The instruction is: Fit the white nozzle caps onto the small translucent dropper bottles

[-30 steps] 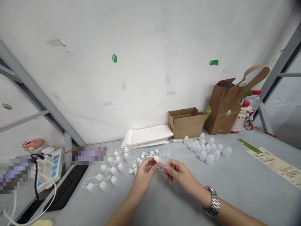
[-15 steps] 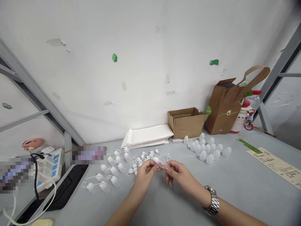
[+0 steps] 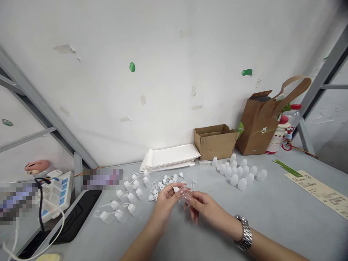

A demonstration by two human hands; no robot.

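Observation:
My left hand (image 3: 166,198) pinches a small white cap (image 3: 176,189) between thumb and fingertips. My right hand (image 3: 202,206) meets it, thumb and fingers closed on a small translucent squeeze bottle (image 3: 187,197), mostly covered by fingers and nails. Just behind my left hand lies a heap of loose white caps (image 3: 165,180) with thin straps. Left of the heap stand several capped squeeze bottles (image 3: 132,198), their straps sticking out. To the right stand several translucent bottles (image 3: 241,183) without caps.
White flat packs (image 3: 171,156) lie against the wall beside a cardboard box (image 3: 217,145). A brown paper bag (image 3: 258,127) and a decorated bottle (image 3: 277,136) stand at the right, near a printed label strip (image 3: 320,190). On the left are a black tray (image 3: 77,215) and a power strip (image 3: 61,190).
My hands stay together over the same spot. The fingers have shifted slightly, and the white cap at my left fingertips and the translucent piece show more clearly now.

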